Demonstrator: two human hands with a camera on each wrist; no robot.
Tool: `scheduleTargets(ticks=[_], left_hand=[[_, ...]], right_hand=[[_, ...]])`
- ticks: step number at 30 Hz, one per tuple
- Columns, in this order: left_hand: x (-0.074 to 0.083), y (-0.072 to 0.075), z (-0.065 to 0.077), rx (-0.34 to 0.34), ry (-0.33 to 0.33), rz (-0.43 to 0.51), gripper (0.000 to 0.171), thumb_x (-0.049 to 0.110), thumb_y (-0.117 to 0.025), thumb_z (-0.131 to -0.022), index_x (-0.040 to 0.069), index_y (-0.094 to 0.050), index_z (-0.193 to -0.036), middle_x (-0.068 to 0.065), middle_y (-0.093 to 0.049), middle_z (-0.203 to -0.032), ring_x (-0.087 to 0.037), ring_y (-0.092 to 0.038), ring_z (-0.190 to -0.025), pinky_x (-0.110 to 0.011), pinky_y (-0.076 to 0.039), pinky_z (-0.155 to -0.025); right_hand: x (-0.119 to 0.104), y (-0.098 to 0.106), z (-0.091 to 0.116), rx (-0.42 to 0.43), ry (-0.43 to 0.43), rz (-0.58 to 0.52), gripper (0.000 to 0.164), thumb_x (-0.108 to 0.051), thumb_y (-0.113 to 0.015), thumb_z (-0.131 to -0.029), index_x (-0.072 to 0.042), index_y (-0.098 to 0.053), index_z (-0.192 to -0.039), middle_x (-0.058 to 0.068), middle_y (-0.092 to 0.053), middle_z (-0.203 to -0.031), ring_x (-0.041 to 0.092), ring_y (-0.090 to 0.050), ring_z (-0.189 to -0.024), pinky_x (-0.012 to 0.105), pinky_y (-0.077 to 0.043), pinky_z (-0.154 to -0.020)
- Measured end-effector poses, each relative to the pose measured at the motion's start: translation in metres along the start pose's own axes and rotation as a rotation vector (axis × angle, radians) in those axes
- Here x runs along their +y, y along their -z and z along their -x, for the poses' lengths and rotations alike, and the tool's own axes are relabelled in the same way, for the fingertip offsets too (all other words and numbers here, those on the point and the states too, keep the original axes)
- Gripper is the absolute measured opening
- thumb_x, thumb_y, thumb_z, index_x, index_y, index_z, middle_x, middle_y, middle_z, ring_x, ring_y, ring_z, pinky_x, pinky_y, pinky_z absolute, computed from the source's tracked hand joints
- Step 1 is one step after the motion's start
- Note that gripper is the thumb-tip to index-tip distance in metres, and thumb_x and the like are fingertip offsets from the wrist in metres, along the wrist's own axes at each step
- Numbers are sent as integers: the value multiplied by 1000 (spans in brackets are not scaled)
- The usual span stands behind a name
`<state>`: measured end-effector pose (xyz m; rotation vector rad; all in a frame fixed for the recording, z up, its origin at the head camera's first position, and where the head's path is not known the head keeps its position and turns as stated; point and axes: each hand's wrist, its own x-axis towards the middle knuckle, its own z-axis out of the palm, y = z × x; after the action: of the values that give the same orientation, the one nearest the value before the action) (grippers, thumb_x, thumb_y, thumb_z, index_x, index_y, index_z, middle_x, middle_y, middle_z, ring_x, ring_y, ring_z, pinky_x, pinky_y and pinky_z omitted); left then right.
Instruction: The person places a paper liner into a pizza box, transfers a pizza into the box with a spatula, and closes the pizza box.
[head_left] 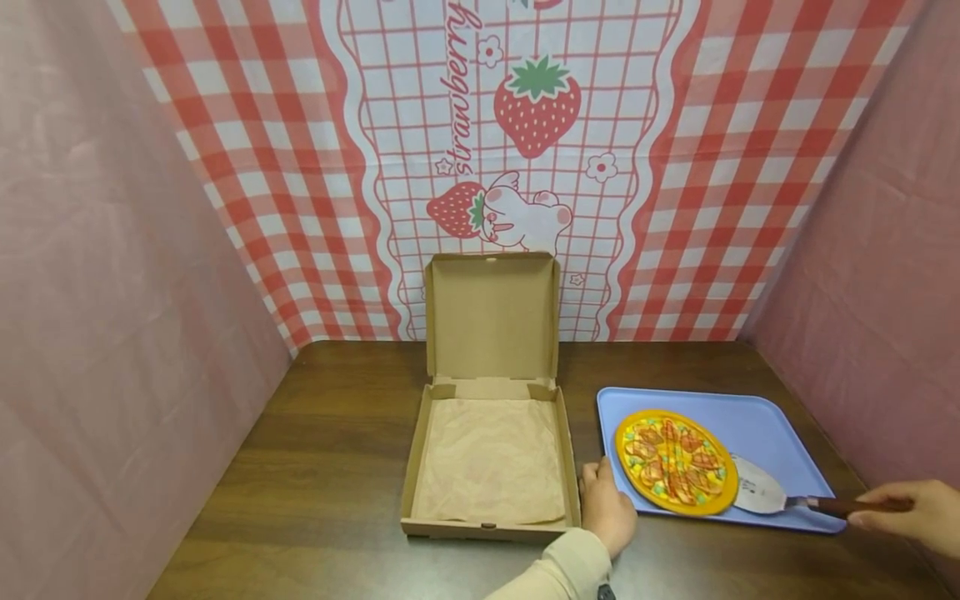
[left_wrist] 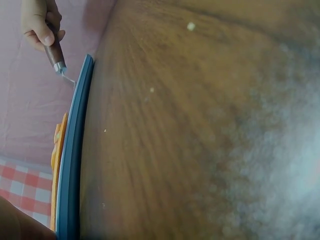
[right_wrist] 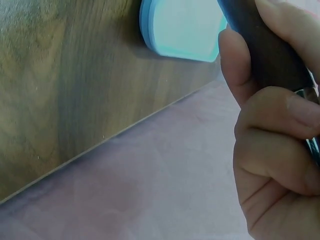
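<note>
Over the wooden tabletop [head_left: 322, 467], my right hand [head_left: 911, 512] grips the spatula [head_left: 761, 487], seemingly to hold it low against the pizza [head_left: 675, 462] near the tray [head_left: 757, 425]'s left edge; my left hand [head_left: 607, 510]'s grip I can't tell.

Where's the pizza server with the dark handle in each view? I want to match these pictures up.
Head: the pizza server is at lower right, its blade at the right edge of the pizza.
Left wrist: its handle is at upper left.
Right wrist: its handle is at upper right.
Shared landmark: the right hand gripping that handle.
</note>
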<state>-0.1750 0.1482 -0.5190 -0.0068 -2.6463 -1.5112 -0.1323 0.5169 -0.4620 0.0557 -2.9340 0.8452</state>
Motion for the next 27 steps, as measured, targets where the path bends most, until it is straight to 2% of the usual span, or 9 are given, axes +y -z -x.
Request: scheduleTargets(ticks=[3,7,10,18,25,27], left_hand=[[0,0,1,-5,2,12,53,-5,-60,-79,-3,-55,-132,-6,-51,-111,-25,-50,-108,-35,-46,-97],[0,0,1,-11,2,20,53,-5,-60,-80,-3,-55,-133,-6,-51,-111,-25,-50,-109,-35,-46,-98],[0,0,1,-13,-1,22,53,-5,-60,-80,-4,-54,-133,-6,-50,-111,-25,-50,-109,-35,-46,-98],[-1,1,0,1,-12,20,53,-5,-60,-79,-6,-54,-132,-7,-51,-110,-26,-50,-108,-35,-46,-97],[0,2,0,-6,-10,18,53,-5,-60,-79,-5,-55,-132,-7,-51,-110,-26,-50,-108,-35,-46,-97],[0,1,0,-10,-9,21,53,-5,-60,-79,-5,-55,-132,-7,-51,-110,-26,-50,-108,-35,-46,-97]], right_hand=[[-6,-1,-2,-32,10,33,6,-15,-79,-79,-11,-74,-76,-20,-60,-62,-8,-42,-59,19,-36,-50],[-17,-3,-6,-87,18,94,23,-20,-77,-82,3,-73,-84,-16,-64,-64,-8,-45,-60,19,-39,-51],[-24,-6,-9,-103,18,118,24,-22,-77,-83,2,-73,-85,-13,-65,-65,-7,-46,-59,19,-39,-52],[-31,-20,-16,-44,42,163,23,-27,-79,-80,-4,-74,-82,-13,-59,-65,-6,-39,-58,20,-34,-50],[-39,-27,-24,-131,-15,157,31,-36,-73,-86,-6,-75,-93,-2,-71,-80,-5,-43,-63,20,-38,-54],[-42,-29,-26,-123,-5,146,30,-35,-74,-85,-5,-76,-92,-3,-70,-77,-5,-43,-62,20,-38,-53]])
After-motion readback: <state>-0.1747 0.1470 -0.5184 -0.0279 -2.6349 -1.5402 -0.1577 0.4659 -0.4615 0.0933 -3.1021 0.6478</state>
